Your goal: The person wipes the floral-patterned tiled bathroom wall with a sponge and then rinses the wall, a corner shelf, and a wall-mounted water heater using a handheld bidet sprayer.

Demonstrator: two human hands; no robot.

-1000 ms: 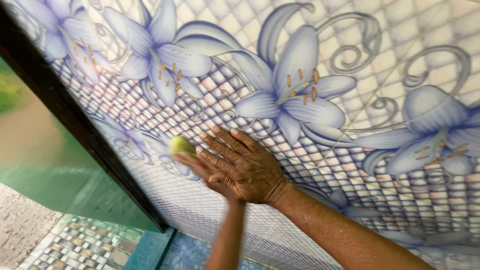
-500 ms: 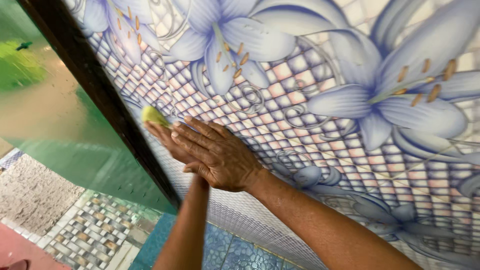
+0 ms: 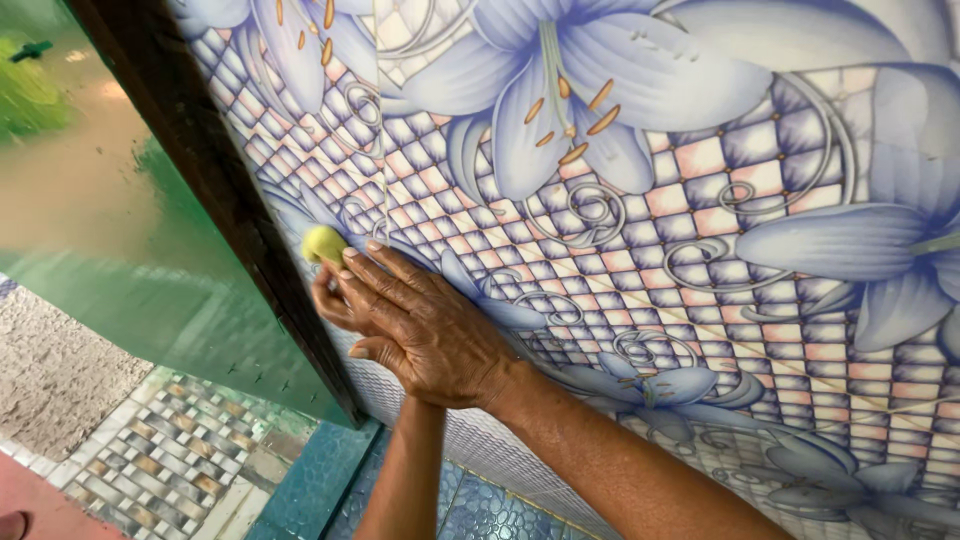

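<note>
From the head camera we look down at a wall of glossy tiles (image 3: 700, 300) printed with large blue lilies over a checkered pattern of purple, pink and white squares. Our right hand (image 3: 425, 325) lies flat against the tiles, fingers (image 3: 385, 280) stretched out side by side and pointing up and to the left, the palm pressed to the wall. Our left hand (image 3: 330, 300) sits beneath it, mostly covered by the right one, so we see only its fingertips and its forearm rising from the bottom edge. Between them, at the tips of the fingers, is a small yellow sponge (image 3: 322, 243); it touches the tile surface just beside the dark door frame (image 3: 230, 220). The left fingers appear to curl around the sponge's lower edge, but how firmly they pinch it we cannot tell, since the right hand hides most of that grip. The right hand holds nothing itself; its fingertips rest against the sponge.

To the left of the frame stands a green frosted glass panel (image 3: 110, 230). Below it the floor shows small mosaic tiles (image 3: 170, 460) in grey and tan, and a teal strip (image 3: 320, 480) runs along the base of the wall.
</note>
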